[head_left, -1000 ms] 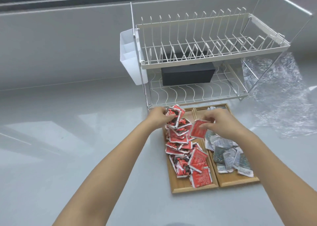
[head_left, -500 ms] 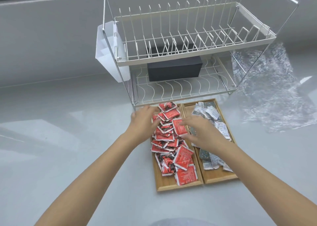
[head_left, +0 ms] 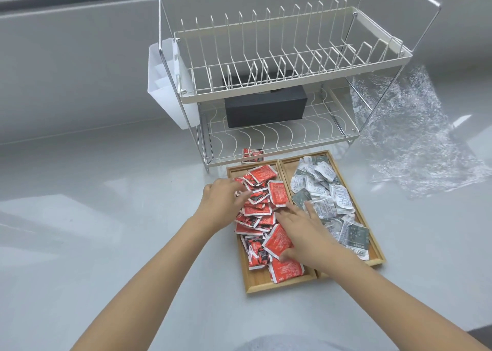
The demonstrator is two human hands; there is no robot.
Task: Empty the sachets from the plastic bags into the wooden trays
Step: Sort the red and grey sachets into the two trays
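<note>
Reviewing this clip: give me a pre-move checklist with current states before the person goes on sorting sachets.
1. Red sachets lie in the left tray: ok.
2. Grey sachets lie in the right tray: ok.
3. No sachet outside the trays: not ok, a stray red sachet lies under the dish rack.
4. Left hand free: cannot tell, its fingertips are buried in the red pile.
5. Right hand free: ok, flat on the sachets.
6. Plastic bag emptied: cannot tell.
</note>
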